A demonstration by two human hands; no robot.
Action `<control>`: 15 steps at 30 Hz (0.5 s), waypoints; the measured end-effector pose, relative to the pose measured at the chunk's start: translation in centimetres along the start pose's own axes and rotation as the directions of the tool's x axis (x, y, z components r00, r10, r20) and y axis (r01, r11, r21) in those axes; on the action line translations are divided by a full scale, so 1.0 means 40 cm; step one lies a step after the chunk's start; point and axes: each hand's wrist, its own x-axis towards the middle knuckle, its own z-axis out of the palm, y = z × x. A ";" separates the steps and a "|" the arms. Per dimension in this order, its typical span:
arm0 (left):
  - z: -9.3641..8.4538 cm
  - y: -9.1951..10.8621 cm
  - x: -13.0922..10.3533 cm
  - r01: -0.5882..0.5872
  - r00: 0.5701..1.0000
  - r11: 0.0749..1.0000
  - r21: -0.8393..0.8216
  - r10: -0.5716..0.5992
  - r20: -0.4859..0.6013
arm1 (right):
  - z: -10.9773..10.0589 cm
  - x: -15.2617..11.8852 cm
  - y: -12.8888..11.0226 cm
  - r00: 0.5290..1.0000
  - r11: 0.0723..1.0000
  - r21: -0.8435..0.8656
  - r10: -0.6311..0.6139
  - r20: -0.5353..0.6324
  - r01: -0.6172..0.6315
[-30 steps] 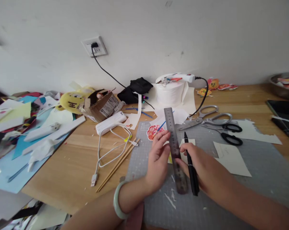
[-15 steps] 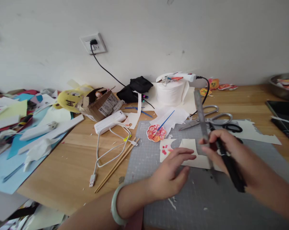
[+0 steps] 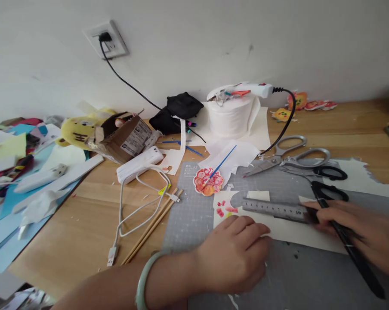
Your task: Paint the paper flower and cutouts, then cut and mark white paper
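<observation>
A metal ruler [image 3: 273,208] lies across a cream sheet of paper [image 3: 310,233], which has a cut-out notch and red paint marks at its left. My right hand [image 3: 359,232] holds the ruler's right end against the paper, slightly blurred. A black pen [image 3: 346,243] is also in that hand, slanting across the fingers. My left hand [image 3: 236,252] rests at the paper's lower left edge, fingers curled and close together; whatever lies under the fingertips is hidden. Under the paper is a grey cutting mat [image 3: 188,219].
Silver scissors [image 3: 280,161] and black-handled scissors [image 3: 330,173] lie behind the ruler. A painted flower cutout [image 3: 208,181] with a blue stick on it sits to the left. Farther back stand a tissue roll [image 3: 230,118], a cardboard box [image 3: 123,137] and a power bank [image 3: 139,163] with cable.
The ruler has come down from an upright hold to lie flat on the paper. My left hand has curled its fingers. The view has shifted a little to the right.
</observation>
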 end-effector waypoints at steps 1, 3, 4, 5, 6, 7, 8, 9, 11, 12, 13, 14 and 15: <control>-0.001 -0.004 0.003 0.011 1.000 0.999 0.032 -0.011 0.002 | 0.001 -0.005 0.012 1.000 0.999 -0.035 -0.024 -0.015 0.024; -0.003 -0.010 0.008 0.042 0.999 0.997 0.064 -0.043 0.005 | 0.006 -0.013 0.032 0.996 0.990 -0.117 -0.079 -0.049 0.073; -0.003 -0.012 0.009 0.053 0.999 0.996 0.068 -0.054 0.007 | 0.009 -0.016 0.040 0.993 0.984 -0.152 -0.103 -0.065 0.092; -0.003 -0.013 0.010 0.057 0.998 0.996 0.068 -0.058 0.006 | 0.012 -0.019 0.047 0.990 0.979 -0.174 -0.120 -0.070 0.106; -0.003 -0.014 0.009 0.056 0.998 0.996 0.074 -0.057 0.003 | 0.016 -0.021 0.053 0.991 0.976 -0.188 -0.120 -0.064 0.106; -0.002 -0.014 0.008 0.056 0.998 0.995 0.083 -0.056 -0.003 | 0.019 -0.024 0.057 0.992 0.975 -0.194 -0.118 -0.051 0.106; -0.002 -0.015 0.008 0.059 0.998 0.994 0.094 -0.058 -0.011 | 0.023 -0.027 0.061 0.992 0.974 -0.197 -0.120 -0.043 0.109; -0.002 -0.016 0.007 0.063 0.998 0.993 0.102 -0.062 -0.014 | 0.026 -0.029 0.064 0.993 0.974 -0.200 -0.117 -0.028 0.109; -0.002 -0.019 0.007 0.071 0.997 0.991 0.110 -0.071 -0.010 | 0.033 -0.035 0.069 0.994 0.973 -0.202 -0.110 0.001 0.108; -0.003 -0.021 0.007 0.076 0.997 0.991 0.108 -0.077 -0.001 | 0.037 -0.039 0.072 0.994 0.974 -0.201 -0.106 0.017 0.107; -0.003 -0.023 0.007 0.083 0.996 0.991 0.104 -0.084 0.008 | 0.040 -0.042 0.075 0.994 0.974 -0.199 -0.106 0.031 0.110; -0.003 -0.025 0.007 0.092 0.995 0.991 0.099 -0.094 0.017 | 0.044 -0.046 0.078 0.994 0.974 -0.198 -0.105 0.044 0.112; -0.001 -0.027 0.007 0.102 0.994 0.990 0.094 -0.104 0.020 | 0.047 -0.050 0.081 0.992 0.973 -0.196 -0.112 0.053 0.120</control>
